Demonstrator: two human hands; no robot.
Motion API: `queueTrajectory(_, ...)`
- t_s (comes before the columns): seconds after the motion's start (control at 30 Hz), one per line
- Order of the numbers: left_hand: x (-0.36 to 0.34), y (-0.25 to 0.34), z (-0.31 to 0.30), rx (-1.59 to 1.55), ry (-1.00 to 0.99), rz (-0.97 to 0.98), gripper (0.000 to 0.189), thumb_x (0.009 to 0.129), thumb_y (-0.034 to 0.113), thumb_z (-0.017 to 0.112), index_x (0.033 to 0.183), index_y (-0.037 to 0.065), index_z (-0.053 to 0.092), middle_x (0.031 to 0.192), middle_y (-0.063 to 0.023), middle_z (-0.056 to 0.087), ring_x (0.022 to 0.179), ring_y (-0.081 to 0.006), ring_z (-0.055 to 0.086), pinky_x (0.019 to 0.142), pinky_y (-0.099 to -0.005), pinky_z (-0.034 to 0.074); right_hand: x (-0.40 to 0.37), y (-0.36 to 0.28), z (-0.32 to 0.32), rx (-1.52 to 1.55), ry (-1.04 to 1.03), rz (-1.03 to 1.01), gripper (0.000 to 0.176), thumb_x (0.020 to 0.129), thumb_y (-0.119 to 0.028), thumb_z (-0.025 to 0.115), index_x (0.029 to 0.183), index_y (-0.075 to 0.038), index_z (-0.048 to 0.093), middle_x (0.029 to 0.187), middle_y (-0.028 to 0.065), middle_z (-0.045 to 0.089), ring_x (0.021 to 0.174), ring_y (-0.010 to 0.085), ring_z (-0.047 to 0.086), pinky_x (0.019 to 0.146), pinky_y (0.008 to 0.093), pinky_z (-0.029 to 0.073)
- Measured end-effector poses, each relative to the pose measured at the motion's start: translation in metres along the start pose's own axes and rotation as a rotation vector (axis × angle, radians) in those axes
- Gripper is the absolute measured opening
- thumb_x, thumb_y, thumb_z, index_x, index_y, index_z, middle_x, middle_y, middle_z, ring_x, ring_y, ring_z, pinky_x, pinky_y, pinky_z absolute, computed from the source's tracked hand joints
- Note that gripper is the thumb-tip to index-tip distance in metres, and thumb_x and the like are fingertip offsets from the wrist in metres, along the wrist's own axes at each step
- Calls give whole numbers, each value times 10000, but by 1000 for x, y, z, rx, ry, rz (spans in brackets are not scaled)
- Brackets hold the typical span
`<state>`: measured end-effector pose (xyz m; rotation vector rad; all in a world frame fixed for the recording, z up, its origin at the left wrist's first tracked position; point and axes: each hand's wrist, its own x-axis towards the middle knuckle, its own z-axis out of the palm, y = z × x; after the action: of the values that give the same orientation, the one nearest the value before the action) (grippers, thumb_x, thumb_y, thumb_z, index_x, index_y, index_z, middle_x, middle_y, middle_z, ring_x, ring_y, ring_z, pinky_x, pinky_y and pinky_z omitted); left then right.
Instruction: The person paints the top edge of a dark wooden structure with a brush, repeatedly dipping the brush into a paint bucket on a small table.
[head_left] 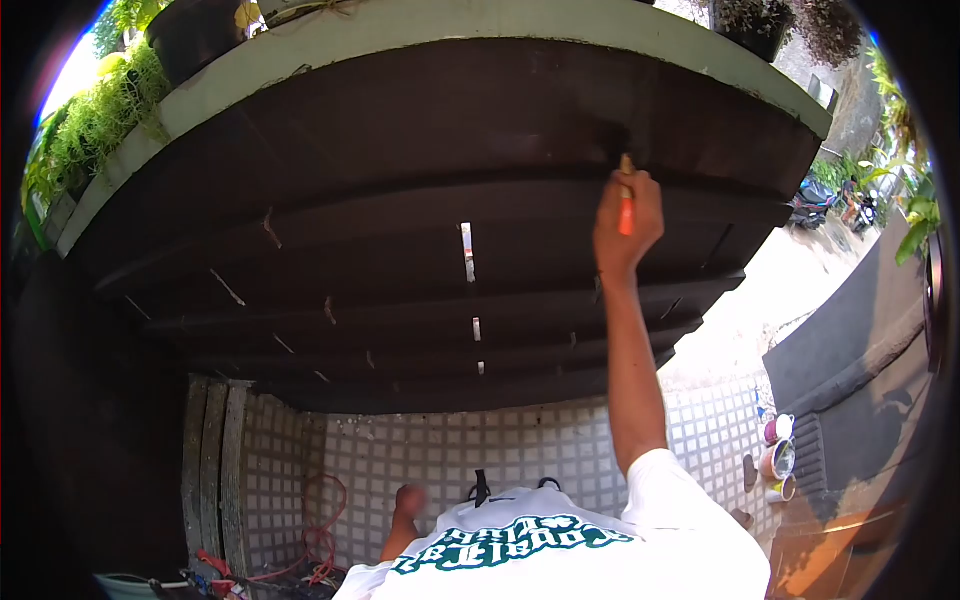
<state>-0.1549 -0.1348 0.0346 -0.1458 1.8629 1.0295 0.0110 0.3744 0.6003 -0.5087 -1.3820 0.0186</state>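
My right hand (632, 225) reaches up to a dark brown panelled wall (400, 130), its fingers closed around a paintbrush (627, 216). The orange handle points down, and the brush head end is up against the top panel. Beside the brush tip lies a darker, smudged patch of brown. Low in the view, near my white shirt, is my left hand (411, 498), partly blurred and away from the wall. Its fingers do not show clearly, and nothing can be made out in it.
Potted plants (195, 40) stand on the pale ledge (440, 28) above the wall. Several cans (782, 490) sit on the tiled floor (540, 440) at the right. Wooden planks (214, 470) and a red cable (325, 540) are at the lower left.
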Motion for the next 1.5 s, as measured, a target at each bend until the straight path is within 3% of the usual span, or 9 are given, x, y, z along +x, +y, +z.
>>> queueTrajectory(0.1, -4, 0, 1, -7, -2, 18, 189, 944, 248, 589, 1061, 113, 654, 961, -81, 739, 783, -233, 732, 606, -376, 530, -18, -39, 41, 86, -84, -134, 107, 863, 29, 659, 965, 0, 675, 917, 152, 679, 872, 348, 677, 780, 423, 546)
queueTrajectory(0.27, -15, -6, -2, -56, -30, 37, 182, 955, 235, 587, 1077, 115, 649, 964, -82, 740, 794, -237, 732, 611, -375, 531, -34, -92, 74, 552, -371, 79, 120, 878, 42, 700, 977, -21, 675, 886, 141, 677, 815, 320, 686, 748, 358, 543)
queueTrajectory(0.47, -19, -18, -17, -96, -58, 29, 182, 941, 238, 622, 1073, 117, 652, 952, -94, 731, 785, -251, 729, 595, -370, 521, -9, -30, 41, 425, -200, 48, 97, 892, 88, 682, 934, 4, 656, 822, 116, 630, 755, 243, 645, 718, 322, 508)
queueTrajectory(0.67, -3, -28, -34, -86, -34, -2, 173, 909, 242, 641, 1032, 121, 662, 918, -79, 713, 774, -246, 720, 590, -377, 509, 20, -12, 4, -163, -7, 22, 112, 893, 1, 675, 1000, -30, 687, 899, 136, 683, 843, 344, 687, 756, 428, 540)
queueTrajectory(0.8, -5, -28, -34, -84, -6, -10, 187, 912, 243, 631, 1058, 129, 656, 924, -67, 712, 781, -240, 719, 616, -380, 514, 0, -43, 50, -166, -97, -138, 261, 862, -2, 675, 1121, -8, 704, 869, 120, 679, 844, 348, 691, 763, 445, 550)
queueTrajectory(0.9, -13, -23, -26, -88, 5, -13, 204, 916, 245, 620, 1082, 130, 651, 943, -65, 720, 795, -238, 723, 640, -388, 522, -4, -78, 75, 106, -95, -82, 213, 861, 2, 672, 1070, -25, 695, 857, 120, 683, 818, 363, 685, 746, 420, 555)
queueTrajectory(1.13, -8, -29, -30, -29, -83, -24, 219, 936, 245, 595, 1111, 125, 653, 968, -69, 731, 828, -234, 728, 658, -400, 531, 9, -83, 79, 567, -297, 91, 80, 898, 45, 698, 904, -1, 632, 772, 67, 548, 730, 103, 530, 700, 252, 446)
queueTrajectory(1.33, 2, -14, -46, 27, -46, -30, 206, 944, 251, 598, 1096, 122, 649, 970, -62, 733, 836, -238, 729, 685, -397, 538, 46, -15, 14, 103, -62, 17, 64, 899, 30, 682, 930, -14, 648, 807, 117, 608, 738, 222, 628, 721, 323, 507)
queueTrajectory(1.5, 10, -14, -59, -35, -37, -2, 207, 939, 261, 611, 1083, 116, 645, 975, -63, 731, 844, -245, 731, 688, -398, 536, 48, -35, 35, -221, -1, -168, 117, 872, -39, 686, 984, -69, 668, 878, 148, 675, 813, 371, 683, 712, 442, 544)
